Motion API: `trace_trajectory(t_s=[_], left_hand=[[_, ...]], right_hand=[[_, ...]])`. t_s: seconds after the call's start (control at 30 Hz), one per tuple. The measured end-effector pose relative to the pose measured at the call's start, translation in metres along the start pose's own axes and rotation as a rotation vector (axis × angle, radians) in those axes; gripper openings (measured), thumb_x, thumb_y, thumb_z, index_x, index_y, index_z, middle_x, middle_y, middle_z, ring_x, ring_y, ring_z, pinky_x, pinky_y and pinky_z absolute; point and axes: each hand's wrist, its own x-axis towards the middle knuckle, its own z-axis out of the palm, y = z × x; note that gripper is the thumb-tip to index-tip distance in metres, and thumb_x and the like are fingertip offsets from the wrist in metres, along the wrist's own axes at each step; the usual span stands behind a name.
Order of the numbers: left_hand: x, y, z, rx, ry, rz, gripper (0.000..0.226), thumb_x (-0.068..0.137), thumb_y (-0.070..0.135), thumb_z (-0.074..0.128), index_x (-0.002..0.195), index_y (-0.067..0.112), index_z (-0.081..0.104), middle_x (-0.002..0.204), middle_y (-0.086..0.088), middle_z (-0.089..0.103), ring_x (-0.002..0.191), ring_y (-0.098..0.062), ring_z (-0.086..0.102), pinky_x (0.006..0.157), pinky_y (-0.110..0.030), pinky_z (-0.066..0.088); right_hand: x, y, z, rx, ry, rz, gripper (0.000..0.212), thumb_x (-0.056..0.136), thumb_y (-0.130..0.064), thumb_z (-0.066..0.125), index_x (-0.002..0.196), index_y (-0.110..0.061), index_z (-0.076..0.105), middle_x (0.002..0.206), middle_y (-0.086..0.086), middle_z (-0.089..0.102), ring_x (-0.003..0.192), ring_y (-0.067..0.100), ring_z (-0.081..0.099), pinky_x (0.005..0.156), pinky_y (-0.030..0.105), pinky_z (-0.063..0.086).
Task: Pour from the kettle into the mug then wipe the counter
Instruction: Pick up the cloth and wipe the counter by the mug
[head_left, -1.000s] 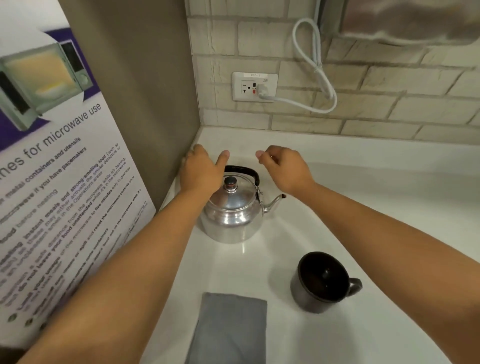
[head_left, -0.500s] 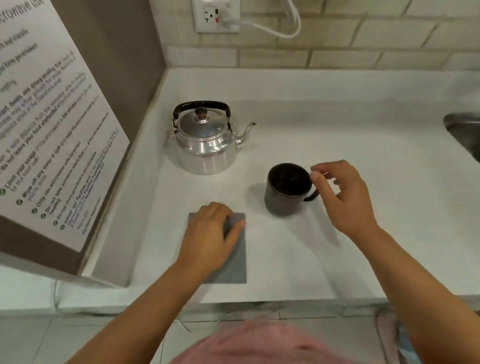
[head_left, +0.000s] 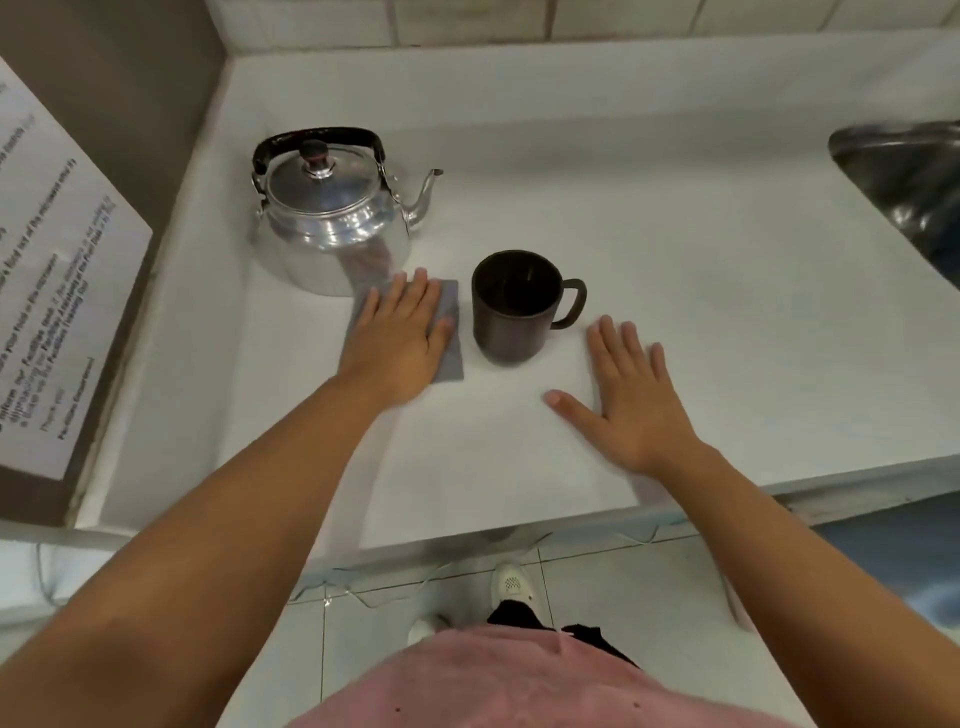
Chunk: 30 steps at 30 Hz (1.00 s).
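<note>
A shiny metal kettle (head_left: 332, 218) with a black handle stands at the back left of the white counter (head_left: 675, 291), its spout pointing right. A dark mug (head_left: 511, 312) stands upright to its right front, handle to the right. A grey cloth (head_left: 451, 338) lies flat between kettle and mug, its far edge close to the kettle's base. My left hand (head_left: 397, 338) presses flat on the cloth with fingers spread, covering most of it. My right hand (head_left: 628, 400) rests flat and empty on the counter, just right of the mug and apart from it.
A steel sink (head_left: 914, 182) is set into the counter at the far right. A brown wall panel with a printed microwave notice (head_left: 57, 270) borders the counter on the left. A tiled wall runs along the back. The counter's front edge is near my body.
The view has tilted down and nearer. My left hand has slid the cloth forward, up between kettle and mug. My right hand left the mug's handle and now lies flat on the counter.
</note>
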Motion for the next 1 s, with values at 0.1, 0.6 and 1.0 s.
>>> trace_trajectory(t_s=[0.1,0.6,1.0], left_hand=[[-0.021,-0.004,0.002,-0.013,-0.008,0.161,0.062,0.101,0.05,0.011,0.154,0.019,0.006,0.162,0.001,0.003,0.148,-0.016,-0.003,0.119,-0.04,-0.001],[-0.098,0.009,0.005,-0.045,0.023,0.107,0.067,0.098,0.056,0.009,0.154,0.02,0.007,0.161,0.004,0.002,0.147,-0.013,-0.003,0.119,-0.037,0.0],[-0.065,0.148,0.0,-0.638,-0.187,0.432,0.031,0.099,0.01,0.043,0.124,0.001,0.057,0.13,-0.019,0.057,0.123,-0.03,0.047,0.11,-0.046,0.03]], right_hand=[[0.001,0.001,0.001,0.008,0.003,-0.002,0.095,0.084,-0.078,0.015,0.152,-0.016,-0.008,0.162,0.002,-0.012,0.147,0.02,-0.017,0.119,0.044,-0.009],[0.0,-0.001,-0.003,0.023,-0.018,-0.004,0.095,0.085,-0.077,0.019,0.152,-0.015,-0.008,0.162,0.002,-0.013,0.147,0.021,-0.018,0.118,0.043,-0.011],[-0.047,-0.025,-0.019,0.583,0.422,0.154,0.03,0.096,-0.006,0.042,0.116,-0.012,0.064,0.111,0.003,0.066,0.107,0.019,0.059,0.081,-0.002,0.033]])
